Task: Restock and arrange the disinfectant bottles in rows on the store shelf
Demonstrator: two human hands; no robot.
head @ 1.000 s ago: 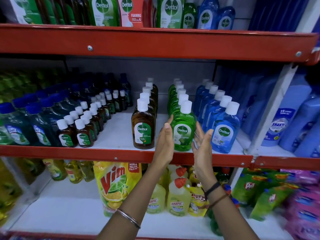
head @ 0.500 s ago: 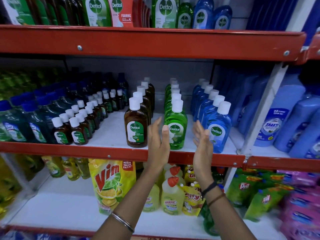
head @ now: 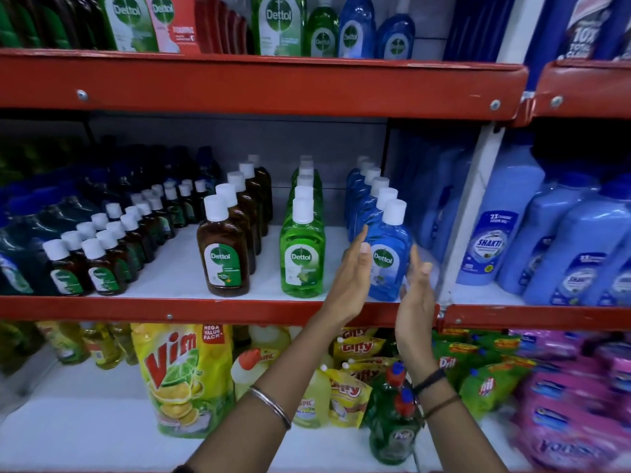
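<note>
Three rows of white-capped Dettol bottles run back from the front of the middle shelf (head: 177,279): a brown row led by a brown bottle (head: 223,257), a green row led by a green bottle (head: 302,257), and a blue row led by a blue bottle (head: 389,254). My left hand (head: 351,278) is raised flat just left of the blue front bottle, fingers straight. My right hand (head: 416,295) stands flat at that bottle's right side. Both palms face each other with the blue bottle between them. Neither hand holds anything; whether they touch it is unclear.
Small brown bottles (head: 102,268) and dark blue-capped bottles fill the shelf's left part. Large pale blue Shakti bottles (head: 491,233) stand right of a white upright post (head: 467,213). Red shelf lips run above and below. A Vim pouch (head: 181,377) and other cleaners sit on the lower shelf.
Both hands have shifted right, from either side of the green front bottle to either side of the blue front bottle. The camera has moved closer. No bottle has been lifted.
</note>
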